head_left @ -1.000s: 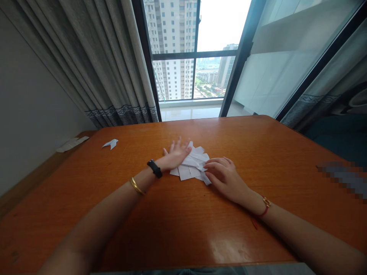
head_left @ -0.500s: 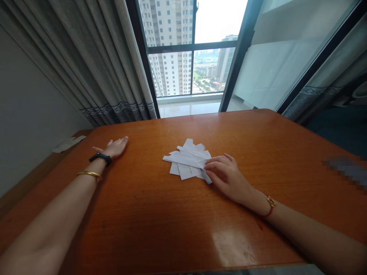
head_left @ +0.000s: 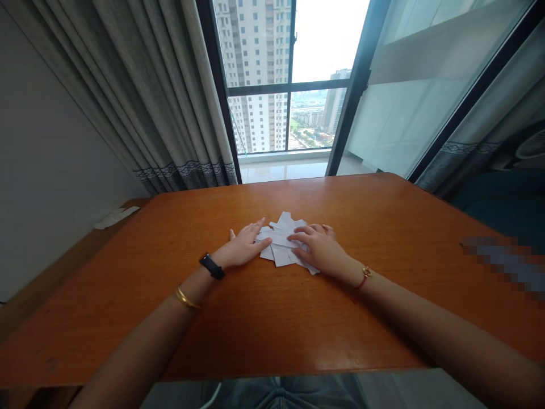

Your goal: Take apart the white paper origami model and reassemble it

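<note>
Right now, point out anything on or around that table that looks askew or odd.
The white papers between the left hand and right hand lie askew, edges jutting unevenly. A pixelated patch at the picture's right looks odd.

Paper pile (head_left: 284, 257) partly hidden under R grip (head_left: 322, 250); obj (head_left: 506, 262) far R of pile pixelated, can't ID; bldg (head_left: 258, 51) beyond pile cut off at top
</note>
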`<state>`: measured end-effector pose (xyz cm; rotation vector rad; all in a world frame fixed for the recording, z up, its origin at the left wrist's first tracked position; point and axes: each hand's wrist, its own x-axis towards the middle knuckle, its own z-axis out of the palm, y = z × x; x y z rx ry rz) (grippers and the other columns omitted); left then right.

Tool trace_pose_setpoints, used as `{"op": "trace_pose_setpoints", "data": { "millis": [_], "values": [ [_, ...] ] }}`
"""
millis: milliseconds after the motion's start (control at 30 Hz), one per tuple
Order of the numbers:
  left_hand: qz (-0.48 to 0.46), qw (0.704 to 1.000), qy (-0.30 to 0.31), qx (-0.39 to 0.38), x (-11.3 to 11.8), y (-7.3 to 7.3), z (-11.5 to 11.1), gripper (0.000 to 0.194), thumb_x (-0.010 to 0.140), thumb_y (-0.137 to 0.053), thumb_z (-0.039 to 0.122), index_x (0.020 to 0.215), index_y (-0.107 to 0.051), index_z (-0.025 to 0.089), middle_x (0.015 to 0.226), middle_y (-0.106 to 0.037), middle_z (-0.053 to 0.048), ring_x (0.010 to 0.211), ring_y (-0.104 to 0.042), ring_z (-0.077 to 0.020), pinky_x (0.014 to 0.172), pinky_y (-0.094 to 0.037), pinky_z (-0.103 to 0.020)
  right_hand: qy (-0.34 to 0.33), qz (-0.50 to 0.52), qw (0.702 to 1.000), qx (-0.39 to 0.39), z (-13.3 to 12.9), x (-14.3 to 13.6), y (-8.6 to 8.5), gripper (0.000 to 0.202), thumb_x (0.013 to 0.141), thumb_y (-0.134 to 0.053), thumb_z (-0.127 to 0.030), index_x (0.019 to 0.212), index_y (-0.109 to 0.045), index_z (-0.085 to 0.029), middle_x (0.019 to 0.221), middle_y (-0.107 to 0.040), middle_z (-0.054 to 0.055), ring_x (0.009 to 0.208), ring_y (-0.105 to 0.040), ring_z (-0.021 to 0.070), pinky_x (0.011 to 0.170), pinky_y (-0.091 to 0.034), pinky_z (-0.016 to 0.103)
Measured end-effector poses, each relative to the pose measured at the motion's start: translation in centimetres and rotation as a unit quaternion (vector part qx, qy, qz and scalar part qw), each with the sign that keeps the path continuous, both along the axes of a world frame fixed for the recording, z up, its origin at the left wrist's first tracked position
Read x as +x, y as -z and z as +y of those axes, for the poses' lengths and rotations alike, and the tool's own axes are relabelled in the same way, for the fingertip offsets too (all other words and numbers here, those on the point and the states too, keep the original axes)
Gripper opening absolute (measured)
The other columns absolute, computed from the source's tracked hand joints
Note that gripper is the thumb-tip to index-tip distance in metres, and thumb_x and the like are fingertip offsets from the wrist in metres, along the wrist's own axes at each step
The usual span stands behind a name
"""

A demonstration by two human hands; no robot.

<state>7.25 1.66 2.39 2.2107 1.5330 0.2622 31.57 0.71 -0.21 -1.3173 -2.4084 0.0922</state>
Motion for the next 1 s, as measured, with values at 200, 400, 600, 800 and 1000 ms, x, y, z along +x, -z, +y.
{"op": "trace_pose_setpoints", "data": {
  "millis": [200, 400, 600, 800, 1000],
  "values": [
    [0.038, 0.997, 0.032, 0.061, -0.4, 1.3, -2.0, 0.061, 0.086, -0.045, 0.063, 0.141, -0.04, 0.038, 0.158, -0.019, -0.007, 0.143, -0.012, -0.0369, 0.103, -0.004, -0.074, 0.012, 0.036, 0.999, 0.017, 3.2, -0.6, 1.1, 0.02, 0.09, -0.055, -0.033, 0.104, -0.069, -0.031, 0.116, -0.068, 0.005, 0.11, -0.055, 0.0291, 0.099, -0.024, 0.058],
    [-0.014, 0.986, 0.026, 0.163, 0.8, 1.4, -3.9, 0.072, 0.085, -0.055, 0.054, 0.148, -0.027, 0.032, 0.158, -0.019, -0.007, 0.143, -0.015, -0.0332, 0.11, -0.005, -0.066, -0.001, 0.089, 0.989, 0.117, 1.7, 0.0, -0.3, 0.024, 0.094, -0.044, -0.021, 0.096, -0.068, -0.024, 0.097, -0.072, 0.005, 0.096, -0.062, 0.0214, 0.106, -0.023, 0.046],
    [-0.225, 0.968, -0.033, 0.106, 0.2, 0.1, -4.2, 0.046, 0.083, -0.061, 0.046, 0.12, -0.059, 0.019, 0.118, -0.064, -0.008, 0.103, -0.06, -0.0239, 0.09, -0.047, -0.035, -0.034, 0.239, 0.97, -0.014, -0.8, -0.4, -2.4, 0.021, 0.092, -0.048, -0.03, 0.093, -0.067, -0.02, 0.086, -0.069, 0.005, 0.077, -0.061, 0.0187, 0.071, -0.045, 0.03],
    [-0.171, 0.983, -0.032, -0.066, -0.1, 0.0, -4.0, 0.029, 0.075, -0.064, 0.044, 0.083, -0.07, 0.016, 0.081, -0.07, -0.002, 0.077, -0.062, -0.0201, 0.066, -0.044, -0.027, 0.122, 0.148, 0.982, -0.002, 1.4, -0.4, -0.7, 0.03, 0.086, -0.056, -0.043, 0.092, -0.072, -0.019, 0.092, -0.063, 0.01, 0.089, -0.053, 0.025, 0.083, -0.041, 0.038],
    [-0.061, 0.998, 0.009, -0.03, 0.2, 0.5, -4.7, 0.028, 0.073, -0.066, 0.049, 0.082, -0.071, 0.022, 0.083, -0.069, -0.001, 0.076, -0.061, -0.0194, 0.063, -0.039, -0.026, 0.17, 0.091, 0.981, -0.007, 4.0, 0.3, 1.5, 0.023, 0.083, -0.059, -0.041, 0.086, -0.069, -0.02, 0.098, -0.062, 0.01, 0.094, -0.05, 0.0269, 0.085, -0.037, 0.039]
  ]
}}
